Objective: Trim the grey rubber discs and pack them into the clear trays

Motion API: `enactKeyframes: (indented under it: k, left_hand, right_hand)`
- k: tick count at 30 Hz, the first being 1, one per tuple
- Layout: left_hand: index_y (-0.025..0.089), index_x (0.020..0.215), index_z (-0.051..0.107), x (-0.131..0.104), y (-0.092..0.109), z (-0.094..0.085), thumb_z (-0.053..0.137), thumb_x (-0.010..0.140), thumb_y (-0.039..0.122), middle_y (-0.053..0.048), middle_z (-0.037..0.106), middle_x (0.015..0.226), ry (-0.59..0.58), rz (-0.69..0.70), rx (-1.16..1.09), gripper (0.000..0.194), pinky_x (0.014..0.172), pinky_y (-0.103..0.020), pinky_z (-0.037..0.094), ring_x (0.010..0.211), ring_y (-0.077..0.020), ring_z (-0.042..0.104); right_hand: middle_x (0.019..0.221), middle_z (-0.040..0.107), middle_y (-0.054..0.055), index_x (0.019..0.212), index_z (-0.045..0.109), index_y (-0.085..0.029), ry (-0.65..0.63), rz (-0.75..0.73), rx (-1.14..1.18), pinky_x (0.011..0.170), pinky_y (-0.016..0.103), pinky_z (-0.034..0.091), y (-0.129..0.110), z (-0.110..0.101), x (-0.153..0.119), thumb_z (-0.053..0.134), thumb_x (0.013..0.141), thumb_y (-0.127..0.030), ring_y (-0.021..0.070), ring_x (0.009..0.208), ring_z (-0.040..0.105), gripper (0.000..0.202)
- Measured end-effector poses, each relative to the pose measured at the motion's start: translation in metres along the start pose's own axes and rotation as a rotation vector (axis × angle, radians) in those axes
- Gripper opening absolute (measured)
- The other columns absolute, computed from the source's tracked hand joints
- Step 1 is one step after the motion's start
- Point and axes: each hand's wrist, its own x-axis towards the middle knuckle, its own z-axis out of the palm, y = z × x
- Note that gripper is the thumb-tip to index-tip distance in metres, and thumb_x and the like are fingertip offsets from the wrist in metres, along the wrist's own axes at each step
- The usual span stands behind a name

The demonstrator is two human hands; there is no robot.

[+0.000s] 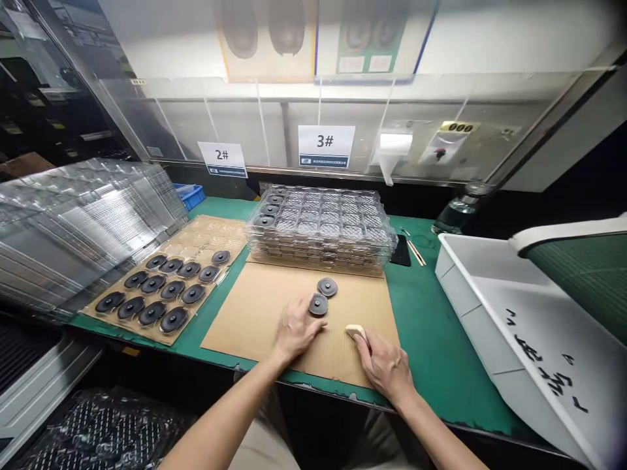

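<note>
My left hand is over the cardboard sheet, its thumb held apart from the fingers. Its fingertips reach the left edge of a dark round disc-shaped part; whether they touch it I cannot tell. A second black disc part lies just behind the first. To the right, my right hand is closed around a small pale block, which pokes out past the thumb and fingers. What the block is made of does not show.
Rows of black discs sit in a clear tray at left, beside stacked plastic trays. Behind the cardboard stands another clear tray stack. At right are a dark flat object, a glass jar and a white bin.
</note>
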Motion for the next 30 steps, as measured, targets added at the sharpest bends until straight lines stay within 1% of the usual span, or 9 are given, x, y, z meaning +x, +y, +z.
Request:
enactKeyframes:
  k: [3, 8, 11, 14, 17, 20, 25, 27, 30]
  left_hand:
    - [0.024, 0.143, 0.057, 0.002, 0.008, 0.01, 0.076, 0.082, 0.02, -0.013, 0.065, 0.138, -0.025, 0.022, -0.011, 0.065, 0.116, -0.054, 0.043, 0.132, -0.0312, 0.057]
    - [0.025, 0.145, 0.056, 0.008, 0.009, 0.01, 0.08, 0.075, 0.016, -0.012, 0.06, 0.145, -0.083, 0.043, -0.028, 0.074, 0.118, -0.052, 0.041, 0.136, -0.0313, 0.054]
    - [0.025, 0.142, 0.059, 0.007, 0.014, 0.012, 0.08, 0.073, 0.015, -0.01, 0.065, 0.136, -0.096, 0.033, -0.046, 0.072, 0.115, -0.047, 0.045, 0.129, -0.0287, 0.059]
    - [0.021, 0.141, 0.06, -0.006, 0.028, 0.015, 0.076, 0.074, 0.014, -0.012, 0.064, 0.127, -0.04, -0.03, -0.065, 0.069, 0.109, -0.048, 0.049, 0.121, -0.03, 0.061]
    - [0.018, 0.143, 0.057, -0.034, 0.049, 0.02, 0.07, 0.075, 0.012, -0.014, 0.059, 0.122, 0.046, -0.116, -0.102, 0.07, 0.104, -0.051, 0.052, 0.114, -0.0311, 0.062]
    - [0.024, 0.146, 0.054, -0.076, 0.067, 0.025, 0.064, 0.075, 0.008, -0.012, 0.056, 0.123, 0.092, -0.172, -0.152, 0.074, 0.103, -0.045, 0.055, 0.114, -0.028, 0.063]
    - [0.032, 0.15, 0.053, -0.145, 0.078, 0.032, 0.061, 0.071, 0.005, -0.012, 0.053, 0.13, 0.163, -0.193, -0.244, 0.083, 0.108, -0.047, 0.052, 0.121, -0.0304, 0.061]
    - [0.033, 0.15, 0.054, -0.165, 0.078, 0.031, 0.068, 0.07, 0.01, -0.014, 0.053, 0.134, 0.192, -0.219, -0.335, 0.085, 0.108, -0.051, 0.052, 0.124, -0.0345, 0.058]
    - [0.032, 0.148, 0.058, -0.185, 0.08, 0.022, 0.077, 0.077, 0.031, -0.015, 0.054, 0.132, 0.196, -0.308, -0.641, 0.074, 0.097, -0.047, 0.058, 0.115, -0.0345, 0.063]
  right_hand:
    - [0.083, 0.072, 0.005, 0.094, 0.068, -0.021, 0.011, -0.002, 0.021, 0.059, 0.028, 0.03, -0.001, -0.001, -0.001, 0.032, 0.111, -0.048, 0.0187, 0.071, 0.068, 0.049]
    - [0.084, 0.072, 0.006, 0.097, 0.067, -0.021, 0.034, 0.004, 0.085, 0.059, 0.029, 0.03, -0.004, -0.002, -0.003, 0.034, 0.109, -0.047, 0.0195, 0.069, 0.068, 0.044]
    - [0.083, 0.073, 0.006, 0.095, 0.065, -0.021, 0.048, 0.019, 0.133, 0.059, 0.029, 0.032, -0.005, -0.003, -0.004, 0.035, 0.108, -0.048, 0.0205, 0.07, 0.068, 0.043]
    - [0.083, 0.073, 0.007, 0.092, 0.065, -0.022, 0.061, 0.036, 0.18, 0.059, 0.028, 0.036, -0.006, -0.006, -0.006, 0.035, 0.105, -0.053, 0.0217, 0.071, 0.069, 0.045]
    - [0.072, 0.071, 0.007, 0.084, 0.064, -0.024, 0.075, 0.085, 0.223, 0.055, 0.027, 0.039, -0.012, -0.006, -0.016, 0.026, 0.106, -0.059, 0.0222, 0.063, 0.068, 0.056]
    - [0.065, 0.069, 0.006, 0.08, 0.064, -0.025, 0.06, 0.165, 0.356, 0.052, 0.028, 0.044, -0.028, 0.002, -0.039, 0.018, 0.103, -0.069, 0.0228, 0.057, 0.066, 0.067]
    - [0.075, 0.07, 0.005, 0.085, 0.068, -0.023, -0.053, 0.4, 0.817, 0.062, 0.029, 0.051, -0.061, 0.015, -0.082, 0.041, 0.09, -0.083, 0.0239, 0.068, 0.066, 0.066]
    - [0.078, 0.07, 0.005, 0.091, 0.07, -0.023, -0.099, 0.489, 0.955, 0.059, 0.028, 0.051, -0.069, 0.014, -0.09, 0.044, 0.087, -0.085, 0.0239, 0.07, 0.065, 0.068]
    - [0.073, 0.067, 0.004, 0.094, 0.072, -0.022, -0.173, 0.548, 1.089, 0.052, 0.028, 0.047, -0.076, 0.007, -0.09, 0.047, 0.084, -0.087, 0.0226, 0.064, 0.06, 0.07]
